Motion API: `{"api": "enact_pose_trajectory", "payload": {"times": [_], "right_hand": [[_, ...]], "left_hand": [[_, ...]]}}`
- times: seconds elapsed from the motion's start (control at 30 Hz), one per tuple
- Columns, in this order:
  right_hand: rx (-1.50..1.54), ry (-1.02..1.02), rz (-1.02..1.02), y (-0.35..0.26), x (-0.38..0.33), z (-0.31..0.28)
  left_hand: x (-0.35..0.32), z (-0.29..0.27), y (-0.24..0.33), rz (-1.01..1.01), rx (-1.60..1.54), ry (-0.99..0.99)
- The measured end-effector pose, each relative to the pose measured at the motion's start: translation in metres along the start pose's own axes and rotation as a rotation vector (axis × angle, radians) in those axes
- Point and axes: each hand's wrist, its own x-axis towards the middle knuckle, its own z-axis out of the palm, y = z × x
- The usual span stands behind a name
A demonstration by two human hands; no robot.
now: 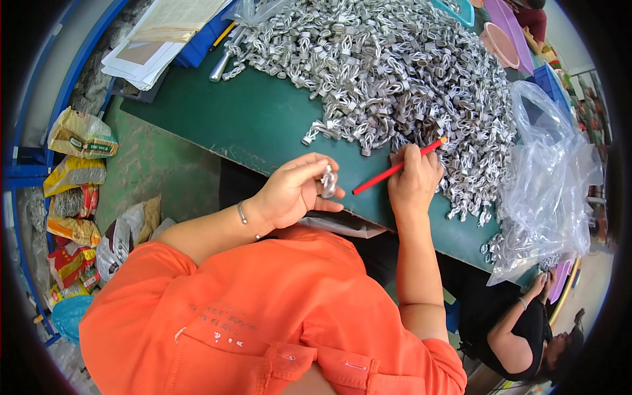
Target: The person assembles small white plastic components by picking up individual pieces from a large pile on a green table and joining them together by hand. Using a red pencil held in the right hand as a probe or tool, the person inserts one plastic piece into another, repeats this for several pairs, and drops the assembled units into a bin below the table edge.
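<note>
A small shiny silver metal loop-shaped part sits between the thumb and fingers of my left hand, just off the near edge of the green table. My right hand is closed round a red pencil, which slants across it, one end up toward the right. That hand is at the near side of a big heap of similar silver metal parts, touching or just above it; which of these I cannot tell. Whether its fingertips also pinch a part is hidden.
Papers and a metal rod-like tool lie at the far left. A clear plastic bag covers the table's right end, beside a pink basin. Filled sacks stand on the left. A co-worker sits at the lower right.
</note>
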Motion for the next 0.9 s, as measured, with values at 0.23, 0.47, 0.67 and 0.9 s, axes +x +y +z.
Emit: {"api": "enact_pose_trajectory", "payload": {"times": [0.23, 0.47, 0.67, 0.9], "right_hand": [[1.505, -0.173, 0.693, -0.021, -0.016, -0.031], [1.522, -0.085, 0.383, -0.034, -0.04, -0.02], [1.054, 0.189, -0.009, -0.043, -0.04, -0.023], [0.525, 0.187, -0.002, -0.021, 0.004, -0.009]], "left_hand": [[0.003, -0.004, -0.006, 0.086, 0.35, 0.027], [0.004, 0.016, -0.005, 0.284, 0.572, -0.017], [0.0, 0.013, -0.002, 0.426, 0.701, -0.094], [0.007, 0.005, 0.0, 0.103, -0.036, 0.012]]}}
